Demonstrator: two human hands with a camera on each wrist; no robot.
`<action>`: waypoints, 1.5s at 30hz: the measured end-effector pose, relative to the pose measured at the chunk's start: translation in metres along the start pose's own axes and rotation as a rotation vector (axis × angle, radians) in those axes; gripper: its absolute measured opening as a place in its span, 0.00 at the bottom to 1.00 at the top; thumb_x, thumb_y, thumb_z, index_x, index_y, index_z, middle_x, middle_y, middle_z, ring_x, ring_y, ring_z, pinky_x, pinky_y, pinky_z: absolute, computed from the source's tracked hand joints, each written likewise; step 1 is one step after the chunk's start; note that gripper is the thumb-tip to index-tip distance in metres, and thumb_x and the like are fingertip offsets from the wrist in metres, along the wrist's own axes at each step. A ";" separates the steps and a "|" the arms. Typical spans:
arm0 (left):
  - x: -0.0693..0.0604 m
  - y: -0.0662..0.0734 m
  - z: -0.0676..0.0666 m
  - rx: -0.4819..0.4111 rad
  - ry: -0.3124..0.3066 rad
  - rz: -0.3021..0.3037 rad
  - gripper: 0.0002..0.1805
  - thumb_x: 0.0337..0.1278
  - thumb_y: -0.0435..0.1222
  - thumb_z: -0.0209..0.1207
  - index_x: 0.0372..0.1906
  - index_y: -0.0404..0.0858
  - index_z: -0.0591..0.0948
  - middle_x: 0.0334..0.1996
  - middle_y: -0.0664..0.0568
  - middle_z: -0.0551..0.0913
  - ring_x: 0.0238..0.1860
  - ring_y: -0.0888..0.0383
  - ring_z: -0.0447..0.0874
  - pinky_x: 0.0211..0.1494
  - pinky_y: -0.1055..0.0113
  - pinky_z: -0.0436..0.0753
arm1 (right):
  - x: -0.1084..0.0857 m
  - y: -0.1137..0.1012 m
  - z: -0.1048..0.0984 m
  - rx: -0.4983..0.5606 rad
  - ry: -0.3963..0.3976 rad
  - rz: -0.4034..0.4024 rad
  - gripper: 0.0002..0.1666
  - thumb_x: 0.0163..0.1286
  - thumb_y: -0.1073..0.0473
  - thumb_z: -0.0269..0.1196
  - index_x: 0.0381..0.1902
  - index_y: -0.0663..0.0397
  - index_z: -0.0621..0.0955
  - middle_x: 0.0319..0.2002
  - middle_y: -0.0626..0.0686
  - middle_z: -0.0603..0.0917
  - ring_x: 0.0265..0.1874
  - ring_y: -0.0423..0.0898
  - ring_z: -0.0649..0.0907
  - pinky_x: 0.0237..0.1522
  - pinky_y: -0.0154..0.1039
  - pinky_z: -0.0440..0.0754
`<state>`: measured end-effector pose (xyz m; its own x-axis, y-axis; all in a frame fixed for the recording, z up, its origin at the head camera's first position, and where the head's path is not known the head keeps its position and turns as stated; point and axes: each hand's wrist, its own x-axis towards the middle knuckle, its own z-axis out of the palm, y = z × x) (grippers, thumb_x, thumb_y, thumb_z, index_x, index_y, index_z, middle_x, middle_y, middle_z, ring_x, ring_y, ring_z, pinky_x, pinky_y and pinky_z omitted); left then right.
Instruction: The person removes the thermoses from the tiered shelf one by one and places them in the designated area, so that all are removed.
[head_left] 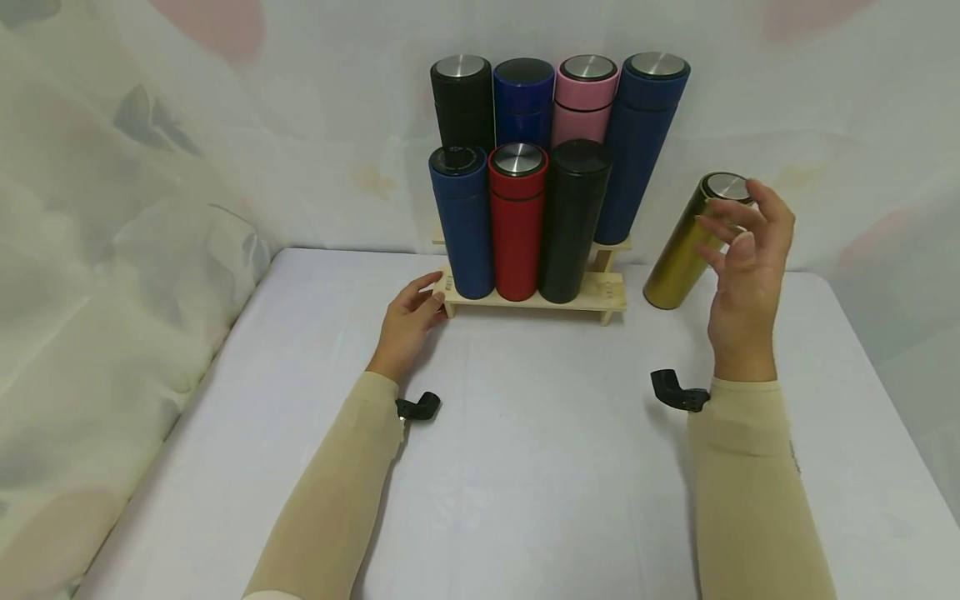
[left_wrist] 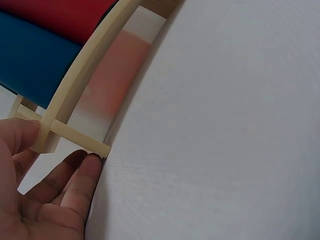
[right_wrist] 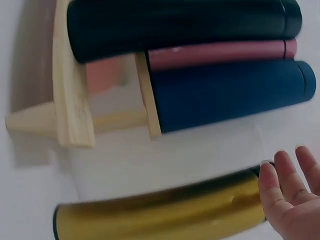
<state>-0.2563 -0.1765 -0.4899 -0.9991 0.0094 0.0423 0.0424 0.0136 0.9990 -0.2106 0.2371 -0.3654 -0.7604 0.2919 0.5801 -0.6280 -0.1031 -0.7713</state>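
Note:
At the left end of a two-step wooden rack (head_left: 606, 290), my left hand (head_left: 407, 327) grips the lower shelf. In the left wrist view the thumb lies on the shelf end and the fingertips touch the rack's leg (left_wrist: 80, 137). A gold thermos flask (head_left: 675, 260) with a steel-topped lid stands on the table, right of the rack. My right hand (head_left: 746, 287) is beside its upper part, fingers spread and loosely bent. The right wrist view shows those fingertips (right_wrist: 269, 175) near the lid end of the flask, not wrapped round it; whether they touch is unclear.
The lower shelf holds a blue flask (head_left: 467, 229), a red flask (head_left: 517, 233) and a dark green flask (head_left: 570, 233). Behind them stand black (head_left: 463, 108), glossy blue (head_left: 525, 108), pink (head_left: 585, 112) and tall navy (head_left: 641, 150) flasks. A patterned cloth (head_left: 322, 125) hangs behind the white table (head_left: 525, 433).

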 end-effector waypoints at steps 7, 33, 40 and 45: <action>-0.001 0.002 0.002 0.006 0.005 0.003 0.24 0.83 0.38 0.62 0.77 0.45 0.79 0.67 0.39 0.80 0.64 0.45 0.84 0.65 0.58 0.86 | -0.006 0.013 0.016 -0.003 -0.122 0.009 0.51 0.71 0.30 0.72 0.80 0.49 0.68 0.67 0.65 0.75 0.64 0.62 0.77 0.61 0.46 0.79; -0.001 0.004 0.006 0.023 0.009 -0.016 0.24 0.83 0.39 0.62 0.77 0.47 0.79 0.67 0.41 0.80 0.65 0.47 0.83 0.67 0.57 0.85 | -0.023 0.050 0.051 -0.192 -0.339 0.232 0.50 0.72 0.61 0.75 0.85 0.45 0.61 0.70 0.58 0.70 0.67 0.55 0.74 0.69 0.57 0.76; -0.004 0.007 0.004 0.019 0.022 -0.015 0.24 0.83 0.38 0.62 0.76 0.47 0.80 0.67 0.40 0.80 0.65 0.46 0.83 0.66 0.58 0.85 | -0.023 0.059 0.062 -0.186 -0.328 0.263 0.51 0.70 0.59 0.77 0.83 0.45 0.63 0.70 0.55 0.71 0.65 0.53 0.74 0.67 0.56 0.77; -0.004 0.006 0.004 0.003 0.012 -0.014 0.24 0.83 0.38 0.62 0.76 0.47 0.80 0.68 0.40 0.79 0.65 0.46 0.82 0.66 0.57 0.85 | -0.020 0.064 0.072 -0.173 -0.321 0.260 0.52 0.69 0.61 0.78 0.82 0.48 0.63 0.70 0.56 0.70 0.65 0.53 0.74 0.66 0.49 0.80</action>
<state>-0.2518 -0.1726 -0.4839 -0.9996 -0.0027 0.0284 0.0284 0.0162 0.9995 -0.2473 0.1561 -0.4078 -0.9194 -0.0354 0.3918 -0.3930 0.0348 -0.9189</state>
